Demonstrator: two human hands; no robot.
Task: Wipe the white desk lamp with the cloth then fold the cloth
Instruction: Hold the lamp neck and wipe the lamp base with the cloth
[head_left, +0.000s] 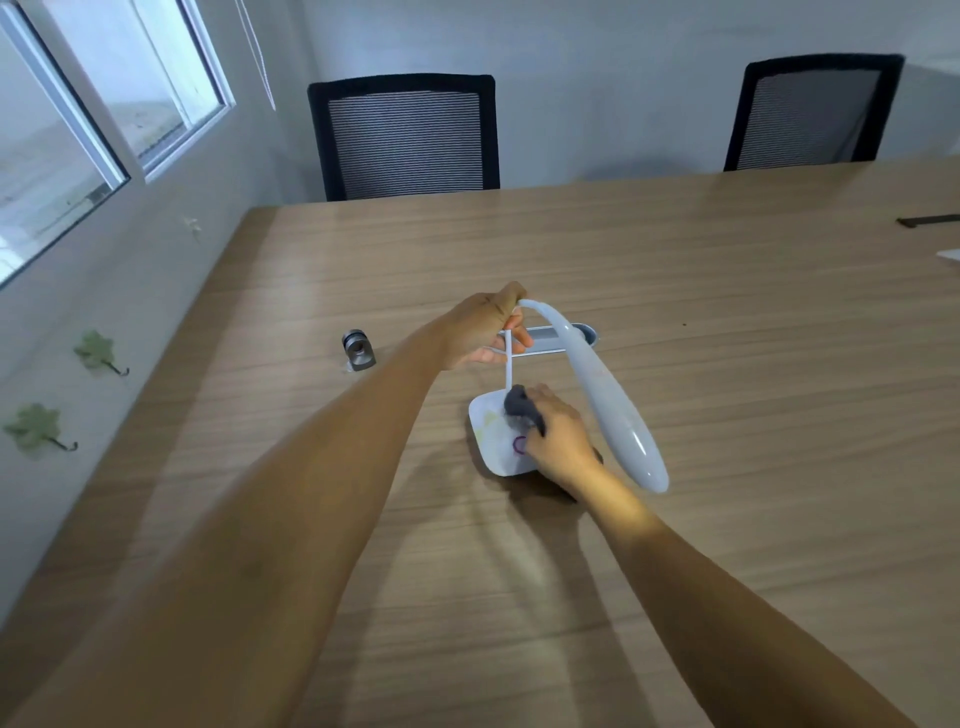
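Two chairs, metal cylinder

two bare forearms, no sleeves, hands ungloved

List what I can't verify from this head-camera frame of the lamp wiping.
- Cloth: mostly hidden inside the right hand; its full size and fold state are unreadable.
- Lamp base: the right part is covered by that hand; the purple mark is too small to identify.
- Left hand grip on the thin stem: fingers overlap it, contact unclear.
- Dark item at the table's right edge: cut off.
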